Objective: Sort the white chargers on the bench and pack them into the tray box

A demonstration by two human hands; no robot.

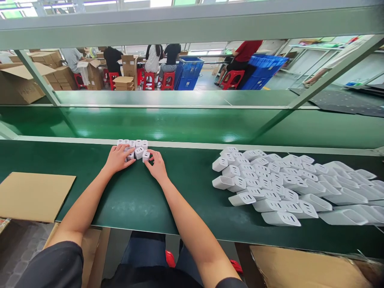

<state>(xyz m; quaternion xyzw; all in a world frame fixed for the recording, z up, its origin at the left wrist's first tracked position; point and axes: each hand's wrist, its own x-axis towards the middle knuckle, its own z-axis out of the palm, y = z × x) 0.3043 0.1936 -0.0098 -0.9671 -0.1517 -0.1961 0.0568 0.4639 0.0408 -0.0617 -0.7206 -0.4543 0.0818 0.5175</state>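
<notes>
Near the far edge of the green bench, a small cluster of white plug-like plastic housings with dark slots point(139, 152) stands in rows. My left hand point(118, 159) is curled round the cluster's left side, fingers over the tops and thumb along the front, gripping housings that it partly hides. At the cluster's front right corner, my right hand point(156, 165) pinches a single white housing point(146, 156) between thumb and fingers. That housing stands beside a slightly turned one.
Many more white housings point(270, 180) stand or lie across the bench's right side. A flat cardboard sheet point(34, 196) lies at left, with open boxes below the front edge. A green belt point(180, 124) and metal frame run behind; people sit beyond.
</notes>
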